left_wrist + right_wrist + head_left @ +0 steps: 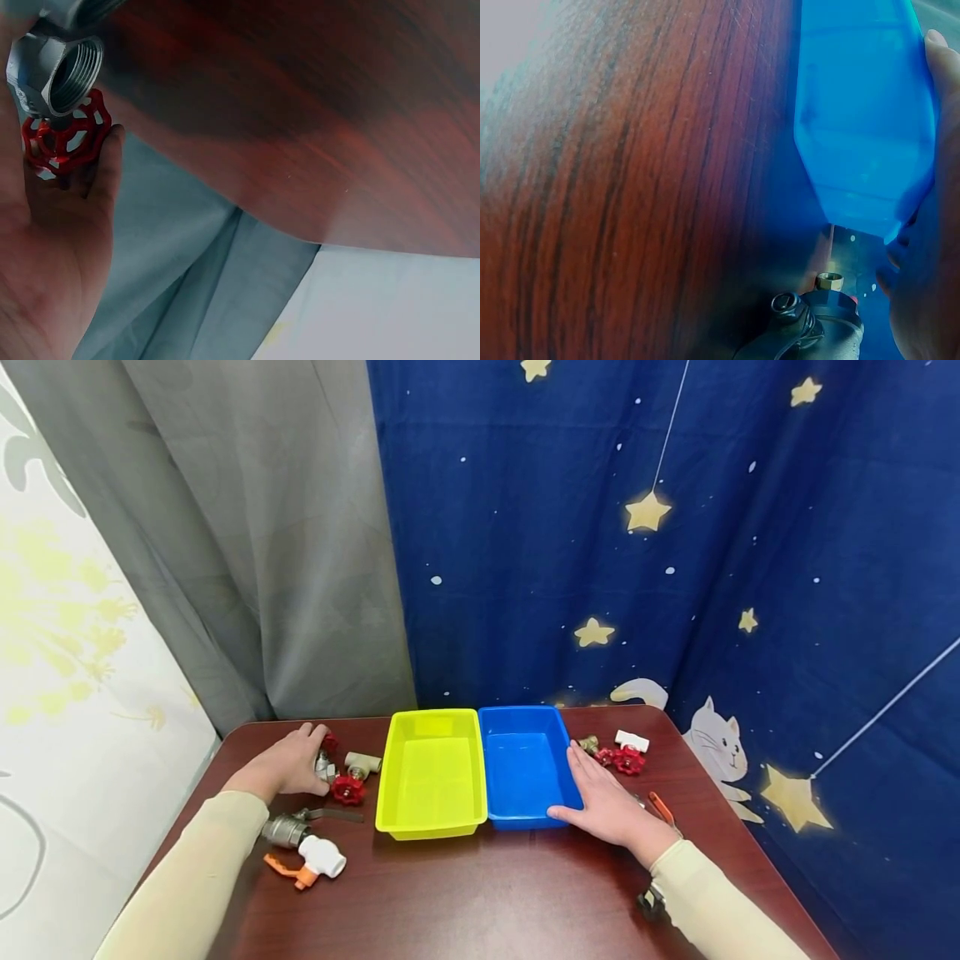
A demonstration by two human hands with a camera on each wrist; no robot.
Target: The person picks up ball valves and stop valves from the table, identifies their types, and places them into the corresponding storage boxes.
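Near the left edge of the glossy reddish-brown table (pixel 480 902), the left hand (pixel 288 764) curves about a red-wheeled metal valve (pixel 45 97); I cannot tell whether it grips. Mid-table, 2 trays adjoin, the yellow tray (pixel 431 768) and blue tray (pixel 521 768), broad wood before them, and the right hand (pixel 603 797) lies straight-fingered along the blue tray's right wall. Beyond the far edge hang a grey curtain (pixel 300 527) and a starry blue curtain (pixel 525 543).

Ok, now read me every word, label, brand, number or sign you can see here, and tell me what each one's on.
No readable text shows in any view.
Silver metal valve with red handwheel: possible faint marks on its hexagonal end, too blurred to read.
Yellow plastic tray, blue plastic tray: no lettering visible.
Navy fabric curtain: pictures only, no words visible.
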